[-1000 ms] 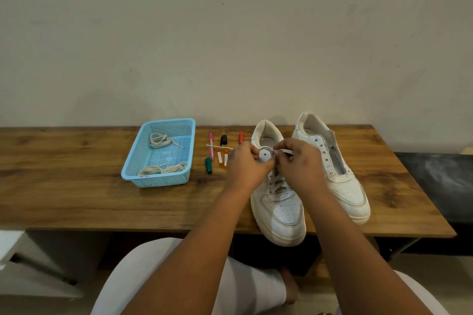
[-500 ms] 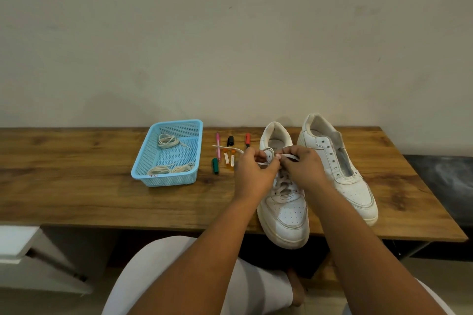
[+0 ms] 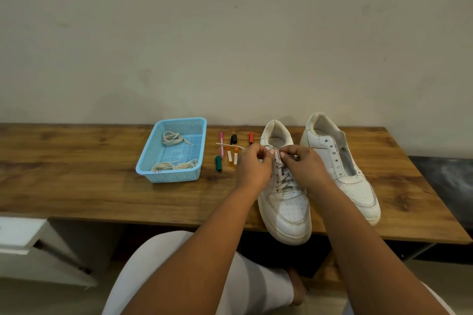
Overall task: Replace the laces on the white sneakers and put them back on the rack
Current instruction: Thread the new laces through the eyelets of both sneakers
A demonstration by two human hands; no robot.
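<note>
Two white sneakers stand on the wooden table, toes toward me. The left sneaker carries a white lace crossed through its eyelets. My left hand and my right hand meet over its top eyelets, each pinching a part of that lace near the tongue. The right sneaker has bare eyelets and no lace.
A light blue basket left of the shoes holds several coiled laces. Coloured markers and caps lie between basket and shoes. The left sneaker's toe overhangs the front table edge. A white wall runs behind the table.
Both hands stay at the top of the left sneaker's lacing, fingers shifting slightly on the lace. The view has drifted, so the table contents sit further right in frame.
</note>
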